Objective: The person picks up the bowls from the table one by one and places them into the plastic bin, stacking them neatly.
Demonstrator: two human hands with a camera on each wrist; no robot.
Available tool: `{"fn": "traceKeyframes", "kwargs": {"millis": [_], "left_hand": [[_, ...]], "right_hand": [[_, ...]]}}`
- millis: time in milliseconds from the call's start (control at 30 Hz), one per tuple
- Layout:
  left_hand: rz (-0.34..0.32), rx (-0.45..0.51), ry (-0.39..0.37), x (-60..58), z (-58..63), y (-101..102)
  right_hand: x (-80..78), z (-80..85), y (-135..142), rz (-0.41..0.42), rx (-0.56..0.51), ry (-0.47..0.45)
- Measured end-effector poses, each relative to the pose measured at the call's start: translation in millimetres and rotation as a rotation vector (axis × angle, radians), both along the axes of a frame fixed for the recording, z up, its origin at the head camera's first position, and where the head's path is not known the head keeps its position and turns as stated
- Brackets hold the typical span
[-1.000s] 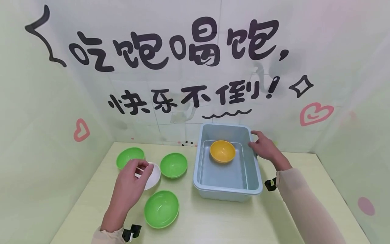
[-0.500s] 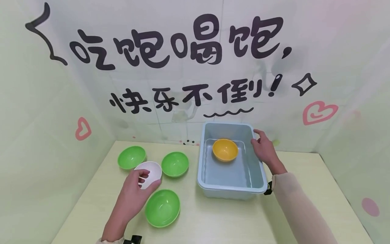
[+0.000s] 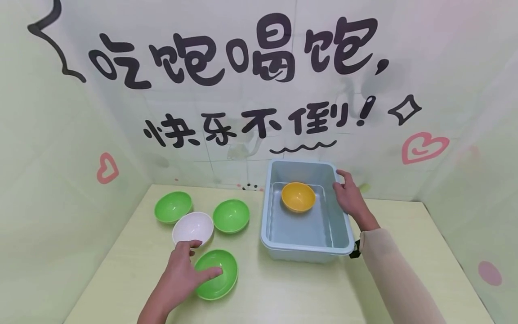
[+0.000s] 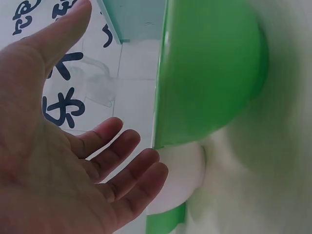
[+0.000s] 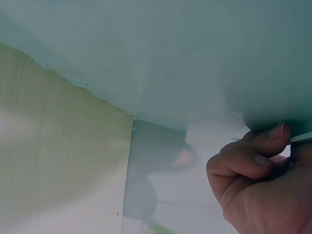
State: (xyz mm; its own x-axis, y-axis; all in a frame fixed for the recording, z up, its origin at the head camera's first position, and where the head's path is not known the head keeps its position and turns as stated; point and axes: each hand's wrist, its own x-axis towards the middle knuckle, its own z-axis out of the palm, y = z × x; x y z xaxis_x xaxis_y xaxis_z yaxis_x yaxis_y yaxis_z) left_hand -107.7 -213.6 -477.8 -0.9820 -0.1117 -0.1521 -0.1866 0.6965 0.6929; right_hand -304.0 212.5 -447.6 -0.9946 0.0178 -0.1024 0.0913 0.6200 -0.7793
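My left hand (image 3: 180, 272) hovers at the left side of the front green bowl (image 3: 225, 284), thumb spread wide from the fingers. In the left wrist view, nothing lies between the thumb and fingers (image 4: 141, 190), and the green bowl (image 4: 209, 73) stands beside them. A white bowl (image 3: 192, 227) sits just beyond that hand, between two more green bowls, a left one (image 3: 173, 208) and a right one (image 3: 231, 217). My right hand (image 3: 351, 195) grips the right rim of a light-blue plastic bin (image 3: 307, 250); the right wrist view shows curled fingers at the rim. One yellow bowl (image 3: 298, 198) lies inside the bin.
The pale wooden table (image 3: 283, 292) carries all the bowls and the bin. Behind it, a back wall (image 3: 226, 175) with black lettering stands close to the bin. Side walls (image 3: 60, 189) enclose the table left and right.
My left hand has drawn back from the white bowl toward the front green bowl, its thumb and fingers spreading apart. The right hand keeps its grip on the bin; the bowls stay put.
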Motion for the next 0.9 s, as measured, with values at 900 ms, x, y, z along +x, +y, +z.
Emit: {"fn": "traceKeyframes", "kwargs": {"millis": [900], "left_hand": [[-0.062, -0.032, 0.034, 21.0, -23.5, 8]], "right_hand": [[0.5, 1.7, 30, 0.226, -0.08, -0.084]]}}
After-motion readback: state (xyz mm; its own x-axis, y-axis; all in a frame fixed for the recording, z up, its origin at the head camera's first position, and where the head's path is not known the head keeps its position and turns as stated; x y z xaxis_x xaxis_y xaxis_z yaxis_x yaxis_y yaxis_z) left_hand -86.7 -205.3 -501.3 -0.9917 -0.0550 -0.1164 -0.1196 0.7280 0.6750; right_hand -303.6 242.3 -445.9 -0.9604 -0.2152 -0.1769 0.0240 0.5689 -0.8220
